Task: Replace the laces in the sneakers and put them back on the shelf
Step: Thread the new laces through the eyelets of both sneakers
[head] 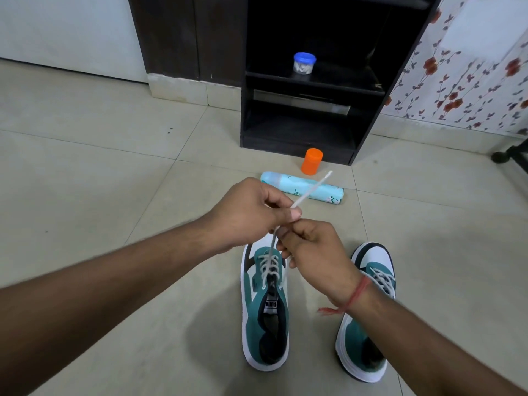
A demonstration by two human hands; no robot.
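Above left sneaker [264, 310]: left hand [248, 212], right hand [311, 250] both pinch lace [310, 189].

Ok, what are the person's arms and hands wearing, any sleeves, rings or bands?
Both forearms are bare, with no sleeves in view. The right wrist carries a thin red thread band with a frayed loose end. The left hand and right hand show no rings, gloves or watch.
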